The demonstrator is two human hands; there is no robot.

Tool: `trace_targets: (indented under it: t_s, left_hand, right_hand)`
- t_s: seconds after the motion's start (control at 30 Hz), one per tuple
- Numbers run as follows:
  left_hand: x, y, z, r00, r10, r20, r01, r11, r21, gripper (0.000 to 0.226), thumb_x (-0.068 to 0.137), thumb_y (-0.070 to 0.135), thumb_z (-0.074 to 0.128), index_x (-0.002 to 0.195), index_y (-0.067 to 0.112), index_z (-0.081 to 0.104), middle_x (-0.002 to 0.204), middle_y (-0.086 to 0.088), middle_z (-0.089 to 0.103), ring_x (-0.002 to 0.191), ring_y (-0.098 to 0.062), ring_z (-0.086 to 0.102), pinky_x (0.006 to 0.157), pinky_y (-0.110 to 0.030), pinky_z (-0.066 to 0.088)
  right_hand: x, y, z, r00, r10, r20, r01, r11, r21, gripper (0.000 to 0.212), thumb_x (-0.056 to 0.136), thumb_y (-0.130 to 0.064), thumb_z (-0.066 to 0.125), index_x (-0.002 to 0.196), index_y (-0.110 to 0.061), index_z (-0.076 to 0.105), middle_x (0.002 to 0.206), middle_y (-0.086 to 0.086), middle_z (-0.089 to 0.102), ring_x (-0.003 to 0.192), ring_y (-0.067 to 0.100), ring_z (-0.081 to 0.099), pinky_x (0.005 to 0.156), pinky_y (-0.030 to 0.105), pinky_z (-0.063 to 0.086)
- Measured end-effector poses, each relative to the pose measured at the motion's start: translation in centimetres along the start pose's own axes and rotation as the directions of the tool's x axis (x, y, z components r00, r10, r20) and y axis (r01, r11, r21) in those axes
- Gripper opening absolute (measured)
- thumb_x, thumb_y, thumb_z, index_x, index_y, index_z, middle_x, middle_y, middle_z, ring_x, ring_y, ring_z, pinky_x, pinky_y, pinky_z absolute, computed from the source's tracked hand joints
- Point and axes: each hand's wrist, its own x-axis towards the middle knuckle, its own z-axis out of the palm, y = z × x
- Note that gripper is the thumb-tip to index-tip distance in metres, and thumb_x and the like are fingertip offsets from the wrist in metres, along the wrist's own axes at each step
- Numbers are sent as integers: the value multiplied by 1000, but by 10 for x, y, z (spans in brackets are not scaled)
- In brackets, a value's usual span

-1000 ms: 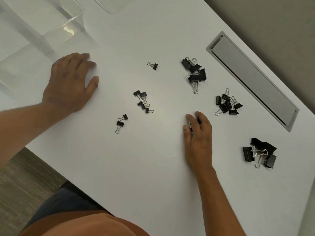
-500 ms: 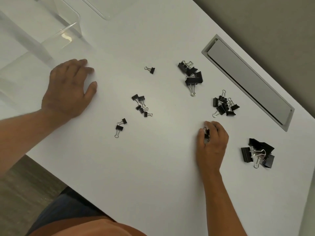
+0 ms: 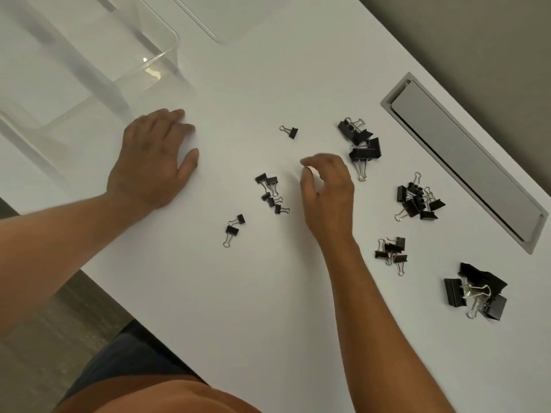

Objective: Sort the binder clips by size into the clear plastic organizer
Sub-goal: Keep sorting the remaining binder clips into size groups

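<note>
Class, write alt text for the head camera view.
A person's right hand hovers, fingers curled, among scattered piles of black binder clips on a white table. The left hand lies flat beside a clear plastic organizer.

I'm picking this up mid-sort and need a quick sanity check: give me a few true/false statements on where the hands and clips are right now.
1. The left hand rests flat on the table. True.
2. Clips already lie in the clear organizer. False: none show inside it; every clip in view lies on the table.
3. The right hand hangs over the table with curled fingers, between the cluster of small clips and the pile near the cable hatch. True.
4. The largest clips sit beside the left hand. False: they lie at the far right, past the right forearm.
5. One single clip lies alone. True.
</note>
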Motion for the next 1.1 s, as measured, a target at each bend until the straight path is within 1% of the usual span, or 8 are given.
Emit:
trace_targets:
  t_s: [0.07,0.23,0.43,0.57,0.7,0.83,0.93,1.1]
  left_hand:
    - [-1,0,-1,1000,-4,5,4,1000,-2,43,104,39,48,135,11,57,154,-12,51,144,-37,46,119,-50,30]
    - [-1,0,-2,1000,-14,17,14,1000,-4,41,104,37,50,135,11,57,154,-12,51,145,-36,44,120,-50,30]
    - [-1,1,-2,1000,-13,22,13,1000,14,41,105,38,50,136,12,57,154,-10,51,144,-34,44,121,-49,30]
    - [0,4,-3,1000,-12,22,12,1000,10,42,105,38,49,136,11,57,154,-11,51,145,-34,44,121,-49,30]
    - [0,4,-5,1000,-21,23,21,1000,-3,41,104,37,50,135,11,57,154,-11,51,145,-35,44,121,-50,29]
    - [0,4,-5,1000,-20,22,20,1000,-2,40,104,35,52,135,11,57,154,-12,51,145,-35,44,121,-50,31]
    - [0,4,-6,1000,-22,20,22,1000,0,39,104,35,52,135,11,57,153,-11,52,145,-35,44,121,-49,30]
    - [0,5,-6,1000,-20,3,20,1000,10,39,104,36,51,134,11,58,152,-11,53,144,-35,45,120,-49,31]
  right_hand:
    - [26,-1,18,996,-41,75,44,998,-40,26,100,-10,56,121,-14,71,126,3,62,117,26,56,101,20,40]
    - [49,-11,27,976,-103,191,104,995,3,30,104,-11,53,129,-16,69,129,1,61,115,23,60,100,39,51]
    - [5,-5,11,876,-173,449,189,982,11,44,104,-4,55,138,-30,66,139,-7,54,118,19,46,99,19,42]
    - [2,0,11,901,-149,407,160,987,6,36,102,-5,61,129,-25,72,127,-5,60,117,19,49,94,13,41]
    - [14,0,16,935,-88,342,99,995,-13,33,101,-5,61,128,-20,71,120,-2,63,111,24,58,97,32,50]
    - [12,-12,22,923,-114,367,144,988,-56,43,102,1,52,134,-23,68,124,-1,59,110,23,51,94,24,44]
    - [10,-14,28,912,-167,375,214,973,-90,33,105,-9,55,130,-22,72,126,2,58,110,24,48,88,25,45]
    - [19,-8,37,943,-98,318,147,980,-134,29,103,-7,61,122,-23,76,114,0,59,106,24,51,86,20,43]
